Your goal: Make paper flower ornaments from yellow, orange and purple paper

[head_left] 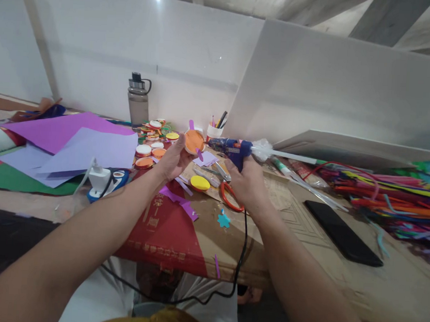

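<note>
My left hand (175,159) is closed on the edge of an orange paper disc (194,142) with a pale rim. Purple strips (200,154) stick out above and below the disc. Around the handle of a blue hot glue gun (237,151) my right hand (248,180) is wrapped. The gun's nozzle points left, at or very near the disc's right edge; whether it touches I cannot tell. A long white glue stick (295,157) extends from the gun's back, and a black cord hangs below. Under the hands lie a yellow disc (200,183) and red-handled scissors (230,197).
Several white and orange discs (144,162) lie left of my hands, near purple paper sheets (88,148) and a power strip (108,181). A water bottle (138,100) and a pen cup (214,132) stand behind. At right are a black phone (342,232) and colourful pipe cleaners (387,196).
</note>
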Tool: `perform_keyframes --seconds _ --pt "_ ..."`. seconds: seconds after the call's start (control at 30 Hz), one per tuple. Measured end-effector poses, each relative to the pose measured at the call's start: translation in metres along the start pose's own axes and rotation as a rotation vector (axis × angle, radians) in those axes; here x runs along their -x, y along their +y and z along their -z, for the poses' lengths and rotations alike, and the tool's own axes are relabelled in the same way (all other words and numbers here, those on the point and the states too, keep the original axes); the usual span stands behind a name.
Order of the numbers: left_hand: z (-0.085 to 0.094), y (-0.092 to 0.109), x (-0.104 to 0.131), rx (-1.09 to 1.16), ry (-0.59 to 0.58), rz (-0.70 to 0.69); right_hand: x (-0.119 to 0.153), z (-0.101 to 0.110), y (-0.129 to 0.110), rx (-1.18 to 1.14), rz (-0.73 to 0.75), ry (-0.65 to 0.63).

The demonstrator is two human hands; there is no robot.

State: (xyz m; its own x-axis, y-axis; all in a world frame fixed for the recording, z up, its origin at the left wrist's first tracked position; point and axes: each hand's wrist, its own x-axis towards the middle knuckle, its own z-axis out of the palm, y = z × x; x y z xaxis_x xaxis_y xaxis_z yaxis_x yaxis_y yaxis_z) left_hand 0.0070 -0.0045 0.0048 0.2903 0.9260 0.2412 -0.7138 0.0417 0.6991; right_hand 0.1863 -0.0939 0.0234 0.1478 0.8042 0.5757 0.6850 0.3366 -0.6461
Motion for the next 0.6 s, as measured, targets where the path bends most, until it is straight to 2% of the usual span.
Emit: perform_keyframes --seconds 0.07,0.23,0.33,0.43,0.53,0.6 --pt "0.003 0.0 -0.003 0.036 0.044 -0.02 -0.003 0.001 0.006 -0.109 -0.068 -0.004" --pt "0.007 0.0 -0.008 0.096 0.077 -0.011 -0.01 0.017 0.029 -0.52 -0.415 -0.034" --pt "0.006 -0.002 -0.008 0.101 0.078 0.015 -0.01 0.032 0.054 -0.601 -0.568 0.018" --pt "0.006 -0.003 -0.007 0.081 0.086 0.047 -0.008 0.048 0.084 -0.44 -0.636 0.054" --pt "0.007 -0.002 -0.007 0.05 0.074 0.087 -0.006 0.062 0.113 0.071 -0.605 0.117" --pt "0.008 -0.002 -0.008 0.038 0.065 0.098 -0.005 0.069 0.127 0.186 -0.57 0.127"
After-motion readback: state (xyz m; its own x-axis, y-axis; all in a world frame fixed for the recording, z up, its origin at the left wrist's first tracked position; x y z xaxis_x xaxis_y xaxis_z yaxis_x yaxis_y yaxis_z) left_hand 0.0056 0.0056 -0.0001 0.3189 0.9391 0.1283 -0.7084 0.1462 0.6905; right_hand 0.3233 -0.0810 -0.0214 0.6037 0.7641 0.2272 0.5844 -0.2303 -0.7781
